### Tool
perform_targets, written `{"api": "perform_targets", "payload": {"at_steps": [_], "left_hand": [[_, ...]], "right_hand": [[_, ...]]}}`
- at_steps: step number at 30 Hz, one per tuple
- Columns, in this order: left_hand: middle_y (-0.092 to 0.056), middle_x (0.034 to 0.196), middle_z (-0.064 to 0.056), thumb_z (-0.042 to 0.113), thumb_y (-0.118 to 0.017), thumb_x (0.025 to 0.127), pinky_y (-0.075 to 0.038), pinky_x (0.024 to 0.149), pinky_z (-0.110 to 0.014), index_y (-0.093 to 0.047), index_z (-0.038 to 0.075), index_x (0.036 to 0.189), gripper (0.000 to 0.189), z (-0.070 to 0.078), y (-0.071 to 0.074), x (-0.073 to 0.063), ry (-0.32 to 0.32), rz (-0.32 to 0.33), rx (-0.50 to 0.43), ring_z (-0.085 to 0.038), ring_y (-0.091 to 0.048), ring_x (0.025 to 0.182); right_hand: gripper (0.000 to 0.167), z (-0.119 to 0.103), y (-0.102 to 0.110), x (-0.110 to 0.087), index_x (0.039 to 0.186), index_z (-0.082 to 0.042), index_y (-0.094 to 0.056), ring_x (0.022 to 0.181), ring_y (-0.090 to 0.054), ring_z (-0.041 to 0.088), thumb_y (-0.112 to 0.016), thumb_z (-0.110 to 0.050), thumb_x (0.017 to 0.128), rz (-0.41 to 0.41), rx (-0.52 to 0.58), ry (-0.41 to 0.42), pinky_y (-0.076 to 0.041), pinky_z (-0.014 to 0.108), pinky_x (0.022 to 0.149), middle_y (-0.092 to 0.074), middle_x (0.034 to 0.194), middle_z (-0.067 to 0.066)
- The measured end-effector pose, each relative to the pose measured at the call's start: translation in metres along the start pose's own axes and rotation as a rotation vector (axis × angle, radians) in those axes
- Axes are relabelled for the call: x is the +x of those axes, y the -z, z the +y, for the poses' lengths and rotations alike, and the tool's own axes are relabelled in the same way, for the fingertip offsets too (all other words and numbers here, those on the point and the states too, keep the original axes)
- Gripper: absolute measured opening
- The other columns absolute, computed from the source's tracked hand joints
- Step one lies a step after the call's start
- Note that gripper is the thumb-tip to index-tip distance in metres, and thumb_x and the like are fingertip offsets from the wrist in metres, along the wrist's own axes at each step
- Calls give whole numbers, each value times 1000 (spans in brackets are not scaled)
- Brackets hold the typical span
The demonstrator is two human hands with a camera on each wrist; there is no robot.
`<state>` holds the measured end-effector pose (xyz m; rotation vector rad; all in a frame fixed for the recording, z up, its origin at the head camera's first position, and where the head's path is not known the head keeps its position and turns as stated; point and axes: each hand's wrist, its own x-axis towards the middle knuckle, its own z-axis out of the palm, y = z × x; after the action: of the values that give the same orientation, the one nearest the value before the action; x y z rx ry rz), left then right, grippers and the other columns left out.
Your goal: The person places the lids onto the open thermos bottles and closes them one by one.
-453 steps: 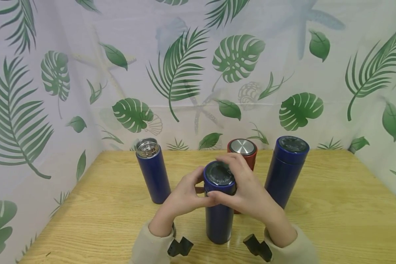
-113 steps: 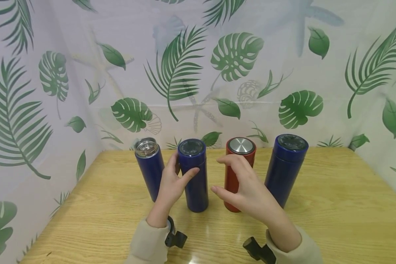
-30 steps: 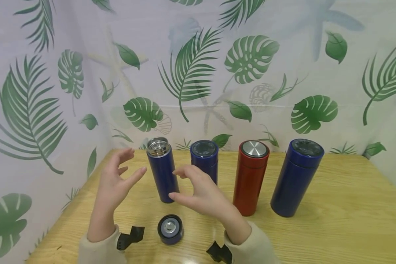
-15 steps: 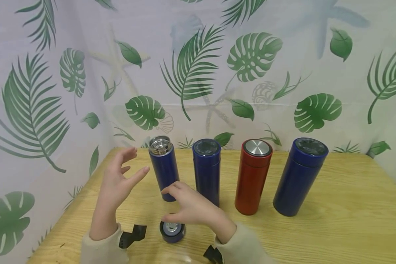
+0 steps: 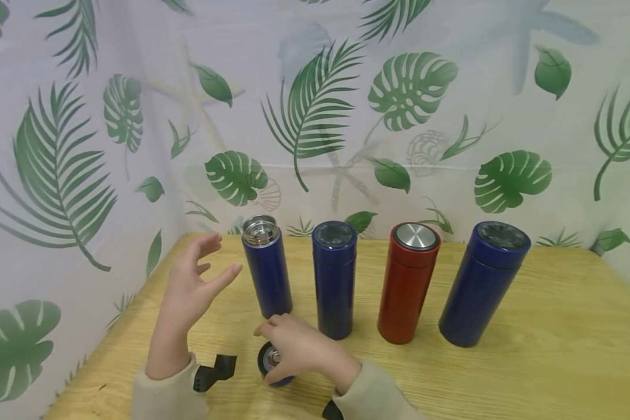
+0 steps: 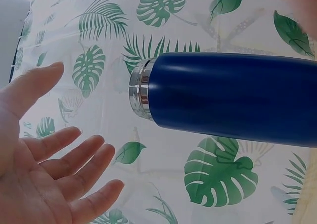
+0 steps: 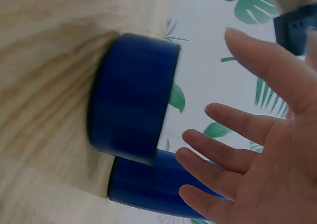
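Observation:
A blue thermos (image 5: 269,277) without its lid stands at the left of the row, its steel mouth bare. My left hand (image 5: 186,291) hovers just left of it, fingers spread and holding nothing; the left wrist view shows a gap between that hand (image 6: 54,177) and the thermos (image 6: 228,97). Upside down on the table lies a blue thermos lid (image 5: 267,360), inner side up. My right hand (image 5: 304,349) is over the lid and partly hides it. From the right wrist, the hand (image 7: 267,157) has its fingers extended, apart from the lid (image 7: 132,99).
A second blue thermos (image 5: 335,286), a red thermos (image 5: 406,289) with a silver top and another blue thermos (image 5: 480,291) stand upright with lids on. The wooden table (image 5: 556,350) ends at a leaf-patterned cloth (image 5: 430,186) behind and at the left.
Both hands earlier held a lidded blue thermos, which now stands left of the red one. They moved left; the right hand then came down over the lid. The head view turned slightly left.

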<state>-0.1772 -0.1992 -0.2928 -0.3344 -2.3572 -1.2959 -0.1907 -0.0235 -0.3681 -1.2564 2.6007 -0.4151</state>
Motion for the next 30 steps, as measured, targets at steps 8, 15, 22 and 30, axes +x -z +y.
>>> {"api": "perform_targets", "payload": {"at_steps": [8, 15, 22, 30], "left_hand": [[-46, 121, -18, 13, -67, 79, -36, 90, -47, -42, -2, 124, 54, 1, -1, 2, 9, -3, 3, -28, -42, 113], [-46, 122, -18, 12, -68, 79, -37, 90, -47, -41, -2, 125, 55, -3, -3, 4, 34, -11, 17, -29, -42, 113], [-45, 124, -19, 13, -67, 79, -36, 90, -48, -40, -2, 125, 56, -9, -7, 7, 54, -21, 15, -29, -41, 114], [-42, 126, -19, 17, -68, 79, -36, 91, -48, -38, -3, 127, 59, -12, -12, 13, 83, -25, 29, -30, -39, 116]], "right_hand": [[60, 1, -11, 2, 118, -13, -54, 89, -50, 10, -77, -33, 66, -46, -58, 15, -43, 22, 74, -53, 103, -3], [60, 1, -19, 4, 118, -18, -54, 89, -48, 8, -78, -32, 65, -92, -68, 2, -44, 25, 72, -52, 103, -5], [55, -1, -18, 3, 114, -17, -55, 76, -44, 6, -80, -21, 64, -105, -42, -12, -40, 21, 63, -50, 92, -6], [57, -5, -3, -4, 115, -10, -54, 71, -46, 5, -77, -19, 64, -75, -53, -26, -40, 18, 60, -53, 90, -5]]}}
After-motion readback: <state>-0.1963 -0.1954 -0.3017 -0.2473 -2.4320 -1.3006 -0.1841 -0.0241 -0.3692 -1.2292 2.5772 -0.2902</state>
